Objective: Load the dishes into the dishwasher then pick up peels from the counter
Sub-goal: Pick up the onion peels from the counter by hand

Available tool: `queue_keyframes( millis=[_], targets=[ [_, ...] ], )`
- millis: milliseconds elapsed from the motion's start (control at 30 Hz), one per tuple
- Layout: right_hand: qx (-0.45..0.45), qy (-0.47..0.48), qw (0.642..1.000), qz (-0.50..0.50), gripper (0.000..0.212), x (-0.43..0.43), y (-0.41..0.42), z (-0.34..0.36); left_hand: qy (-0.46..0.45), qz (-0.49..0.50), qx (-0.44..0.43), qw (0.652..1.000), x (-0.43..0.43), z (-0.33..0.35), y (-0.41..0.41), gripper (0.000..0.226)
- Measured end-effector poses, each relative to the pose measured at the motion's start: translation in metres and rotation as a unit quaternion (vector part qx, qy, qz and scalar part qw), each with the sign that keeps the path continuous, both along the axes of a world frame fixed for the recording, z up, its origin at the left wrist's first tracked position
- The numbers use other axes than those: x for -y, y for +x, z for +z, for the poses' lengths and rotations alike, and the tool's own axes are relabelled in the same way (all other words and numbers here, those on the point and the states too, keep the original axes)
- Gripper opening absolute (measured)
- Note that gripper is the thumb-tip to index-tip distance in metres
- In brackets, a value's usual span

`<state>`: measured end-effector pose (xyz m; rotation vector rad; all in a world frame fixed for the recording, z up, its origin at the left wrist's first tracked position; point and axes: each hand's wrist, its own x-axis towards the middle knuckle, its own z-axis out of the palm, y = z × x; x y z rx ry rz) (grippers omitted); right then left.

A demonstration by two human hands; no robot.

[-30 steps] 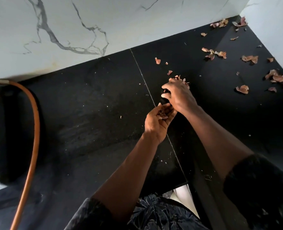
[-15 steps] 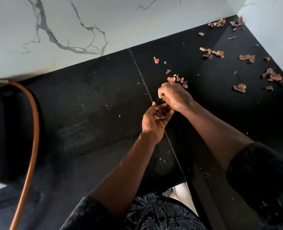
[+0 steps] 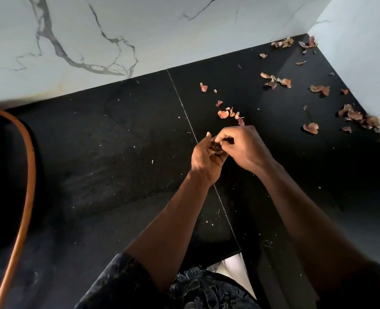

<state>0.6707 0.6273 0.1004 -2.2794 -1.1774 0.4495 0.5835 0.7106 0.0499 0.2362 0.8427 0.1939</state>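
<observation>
Dry reddish-brown onion peels lie scattered over the black counter (image 3: 109, 152). One small cluster of peels (image 3: 228, 113) sits just beyond my hands, and more peels (image 3: 276, 80) spread toward the back right corner. My left hand (image 3: 204, 160) is cupped palm up and holds gathered peels (image 3: 215, 148). My right hand (image 3: 242, 144) is right over that palm, its curled fingertips pinching peels into it. No dishes or dishwasher are in view.
White marble walls (image 3: 117, 36) bound the counter at the back and right. An orange hose (image 3: 27, 175) curves down the left side. A single peel (image 3: 311, 128) and a pile of peels (image 3: 360, 118) lie by the right wall. Fine crumbs dot the counter.
My right hand drew back from the peel cluster and came down over my left palm. The left hand stayed cupped in about the same place.
</observation>
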Motion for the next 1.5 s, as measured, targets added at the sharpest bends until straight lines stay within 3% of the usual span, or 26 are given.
queue_keyframes(
  millis=[133,233,333,467,567,667,867,1033,1167,1233,1300,1400,1500],
  targets=[
    [0.018,0.038,0.993,-0.11,0.017,-0.002,0.03,-0.001,-0.024,0.017,0.007,1.0,0.006,0.001,-0.002,0.038],
    [0.035,-0.034,0.981,-0.188,0.036,-0.009,0.068,-0.018,-0.04,0.023,0.011,0.999,0.005,0.002,-0.003,0.038],
    [0.073,-0.142,0.979,-0.125,0.045,-0.017,0.076,-0.032,-0.028,0.017,0.007,0.999,0.005,0.001,-0.005,0.038],
    [0.153,-0.155,0.968,-0.129,0.021,-0.014,0.067,-0.038,-0.03,0.013,0.01,0.999,0.004,0.002,-0.008,0.038],
    [0.094,-0.139,0.971,-0.171,0.021,-0.002,0.059,-0.04,-0.031,0.013,0.01,0.999,0.003,0.001,-0.008,0.039],
    [0.052,-0.064,0.979,-0.185,0.02,0.003,0.039,-0.025,-0.028,0.017,0.002,0.999,0.004,0.002,-0.005,0.038],
    [-0.021,-0.05,0.998,-0.022,0.028,0.002,0.002,0.006,-0.009,0.008,-0.013,1.0,0.002,0.002,-0.003,0.028],
    [0.038,-0.053,0.988,-0.14,0.032,-0.023,0.06,-0.009,-0.01,0.013,0.011,1.0,0.004,0.002,-0.008,0.036],
    [0.087,-0.123,0.986,-0.07,0.049,-0.044,0.077,-0.026,-0.007,0.004,0.012,1.0,0.005,0.002,-0.012,0.035],
    [0.138,-0.143,0.979,-0.036,0.042,-0.046,0.077,-0.032,-0.004,-0.002,0.006,1.0,0.004,0.004,-0.014,0.036],
    [0.168,-0.152,0.972,-0.065,0.027,-0.04,0.076,-0.036,-0.003,-0.003,0.004,1.0,0.003,0.005,-0.016,0.038],
    [0.143,-0.156,0.969,-0.124,0.02,-0.023,0.073,-0.036,-0.006,-0.002,0.003,1.0,0.003,0.007,-0.017,0.038],
    [0.05,-0.085,0.979,-0.18,0.02,-0.009,0.056,-0.024,-0.007,-0.001,-0.004,1.0,0.003,0.006,-0.015,0.038]
  ],
)
